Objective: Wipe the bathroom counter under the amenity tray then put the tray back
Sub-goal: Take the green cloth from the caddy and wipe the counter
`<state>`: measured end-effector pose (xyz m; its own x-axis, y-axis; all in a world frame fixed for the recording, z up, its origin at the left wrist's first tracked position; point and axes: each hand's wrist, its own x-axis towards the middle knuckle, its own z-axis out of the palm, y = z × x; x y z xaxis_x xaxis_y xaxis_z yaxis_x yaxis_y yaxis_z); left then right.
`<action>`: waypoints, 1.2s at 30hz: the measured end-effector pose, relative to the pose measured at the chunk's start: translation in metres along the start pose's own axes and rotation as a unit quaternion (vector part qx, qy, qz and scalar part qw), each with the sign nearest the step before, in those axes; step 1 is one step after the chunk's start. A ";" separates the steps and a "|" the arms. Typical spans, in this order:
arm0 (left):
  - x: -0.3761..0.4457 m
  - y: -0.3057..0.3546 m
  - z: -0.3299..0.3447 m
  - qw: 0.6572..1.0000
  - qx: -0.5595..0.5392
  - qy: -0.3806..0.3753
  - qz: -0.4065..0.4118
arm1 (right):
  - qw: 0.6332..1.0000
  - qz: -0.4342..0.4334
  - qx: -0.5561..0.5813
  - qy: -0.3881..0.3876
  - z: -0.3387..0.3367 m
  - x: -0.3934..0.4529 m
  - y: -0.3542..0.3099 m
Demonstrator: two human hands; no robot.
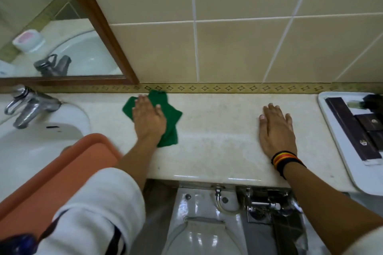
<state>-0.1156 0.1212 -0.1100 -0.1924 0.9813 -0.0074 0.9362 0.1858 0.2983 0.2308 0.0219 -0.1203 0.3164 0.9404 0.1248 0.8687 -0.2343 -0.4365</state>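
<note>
My left hand (148, 119) lies flat on a green cloth (171, 122), pressing it onto the pale stone counter (215, 141) close to the back wall, just right of the sink. Palm down and with fingers spread, my right hand (276, 130) rests on the bare counter further right; it holds nothing and wears striped bands at the wrist. The white amenity tray (339, 151) sits at the counter's right end, overhanging the front edge a little. It carries dark boxed amenities (352, 128).
A white sink (31, 147) with a chrome tap (27, 107) is on the left. An orange tray (68, 172) lies over the sink's near side. A wood-framed mirror (51, 27) hangs above. Below the counter are a toilet (199, 223) and chrome plumbing (267, 205).
</note>
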 end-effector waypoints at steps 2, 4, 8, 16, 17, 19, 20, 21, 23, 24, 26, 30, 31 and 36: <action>0.007 -0.007 -0.001 1.000 0.009 0.017 -0.020 | 1.000 0.002 -0.002 0.000 0.000 0.002 0.000; -0.014 0.008 0.006 0.999 0.010 0.028 -0.033 | 1.000 0.004 -0.006 -0.003 0.001 0.002 0.002; -0.119 0.059 0.019 1.000 0.018 0.023 0.002 | 1.000 0.008 -0.009 -0.008 -0.001 -0.001 0.000; -0.174 0.100 0.033 0.996 -0.028 -0.021 0.084 | 1.000 -0.003 0.023 0.001 -0.005 -0.004 -0.002; -0.157 0.089 0.030 0.997 -0.022 -0.019 0.075 | 1.000 -0.004 0.026 0.001 -0.005 -0.004 -0.002; -0.116 0.062 0.022 0.999 -0.012 -0.005 0.041 | 1.000 -0.002 0.026 -0.001 -0.004 -0.005 -0.002; -0.093 0.044 0.017 1.000 -0.009 0.002 0.025 | 1.000 -0.004 0.025 -0.003 -0.004 -0.005 -0.003; -0.071 0.027 0.011 1.000 -0.006 0.009 0.012 | 1.000 -0.005 0.025 -0.002 -0.004 -0.005 -0.004; -0.032 -0.005 -0.001 1.000 0.005 0.022 -0.010 | 1.000 -0.005 0.024 0.000 -0.003 -0.005 -0.004; -0.018 -0.015 -0.004 0.999 0.014 0.023 -0.021 | 1.000 -0.005 0.023 0.002 -0.002 -0.004 -0.003; -0.002 -0.024 -0.007 0.999 0.021 0.014 -0.032 | 1.000 -0.005 0.021 0.004 0.001 -0.003 -0.001; -0.009 -0.017 -0.011 0.999 0.044 0.010 -0.025 | 0.997 0.006 0.081 -0.015 -0.004 -0.008 -0.001; -0.016 -0.011 -0.016 0.998 0.054 0.026 -0.008 | 0.991 0.018 0.134 -0.005 -0.012 -0.015 -0.005; -0.064 0.069 -0.032 0.980 -0.054 0.067 0.179 | 0.887 0.216 0.332 0.237 -0.079 -0.099 0.002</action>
<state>-0.0481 0.0698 -0.0587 0.0996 0.9660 0.2387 0.9155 -0.1830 0.3582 0.2314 -0.0907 -0.0636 0.8272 0.5511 0.1097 0.2604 -0.2029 -0.9439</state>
